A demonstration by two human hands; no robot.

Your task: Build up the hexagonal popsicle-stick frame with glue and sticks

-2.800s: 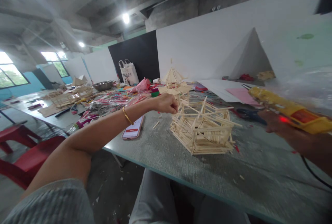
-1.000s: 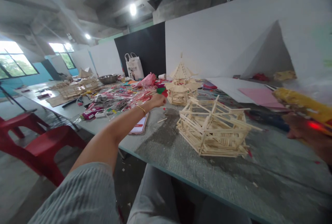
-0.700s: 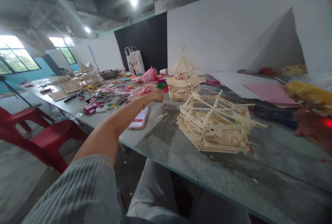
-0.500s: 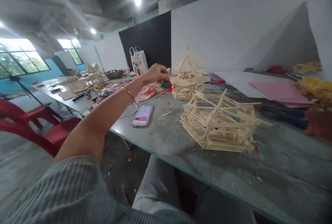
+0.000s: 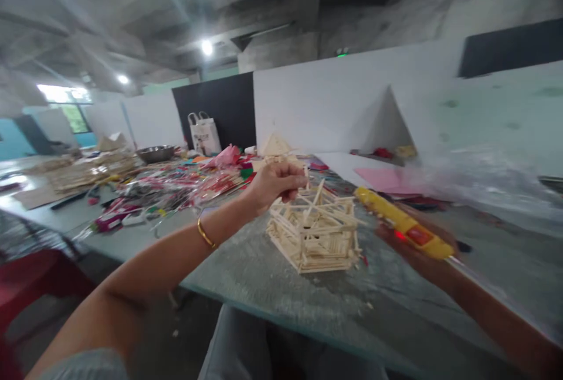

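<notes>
My left hand (image 5: 281, 185), fingers pinched together, holds what looks like a short wooden stick (image 5: 307, 176). It hovers just above the back left of an open frame model built from pale wooden sticks (image 5: 325, 236), which sits on the table. To the right of this model, my right hand (image 5: 409, 233) grips a yellow glue gun (image 5: 396, 219), its nozzle end pointing toward the model. A red light glows on the gun and a cord trails from its rear. Behind my left hand, a finished-looking stick pavilion (image 5: 275, 145) is partly hidden.
Plastic packets and coloured craft scraps (image 5: 162, 186) cover the table's left side. A metal bowl (image 5: 155, 153) and a white bag (image 5: 204, 135) stand farther back. Pink paper (image 5: 387, 179) and clear plastic wrap (image 5: 479, 180) lie at the right. A red chair (image 5: 39, 280) is at the lower left.
My left hand has moved from near the pavilion to above the frame model. My right hand has brought the glue gun in from the right edge. The view has turned right.
</notes>
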